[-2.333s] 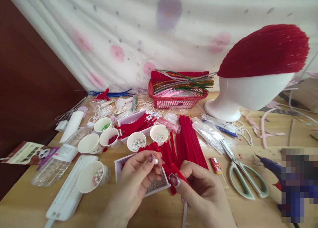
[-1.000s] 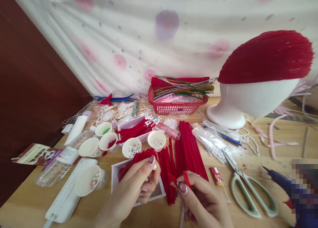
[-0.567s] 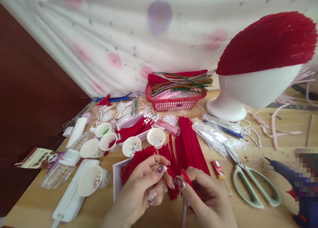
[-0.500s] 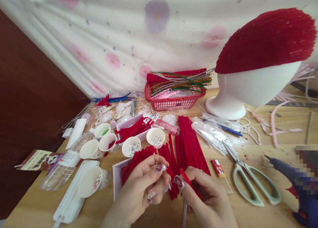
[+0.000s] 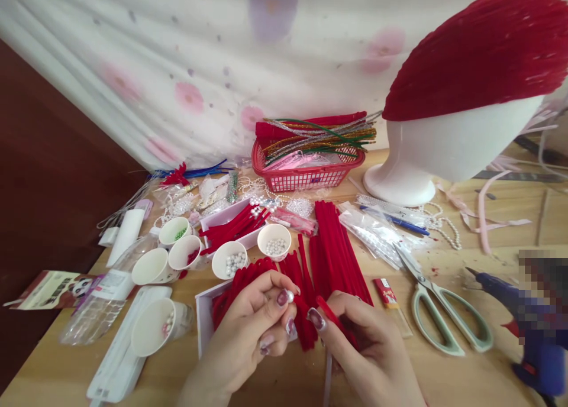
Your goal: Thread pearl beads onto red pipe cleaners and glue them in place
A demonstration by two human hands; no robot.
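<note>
Between thumb and forefinger, my left hand (image 5: 255, 321) pinches a white pearl bead (image 5: 290, 297). My right hand (image 5: 361, 336) grips a red pipe cleaner (image 5: 327, 310), its tip pointing up and left toward the bead; bead and tip are apart. Right behind my hands lie bundles of red pipe cleaners (image 5: 339, 256). More red stems (image 5: 252, 277) fill a white box (image 5: 204, 318) beside my left hand. Two paper cups of white pearls (image 5: 274, 242) stand just beyond it.
Scissors (image 5: 437, 306), a lighter (image 5: 386, 291) and a blue glue gun (image 5: 510, 300) lie to the right. A white foam head (image 5: 452, 147) with a red covering stands behind. A red basket (image 5: 306, 179) holds stems. At left are more cups (image 5: 153, 327), a plastic bottle (image 5: 100, 306) and a power strip (image 5: 128, 348).
The view has shifted slightly. The pearl bead now shows more clearly at my left fingertips. My right hand still grips the red pipe cleaner in much the same place.
</note>
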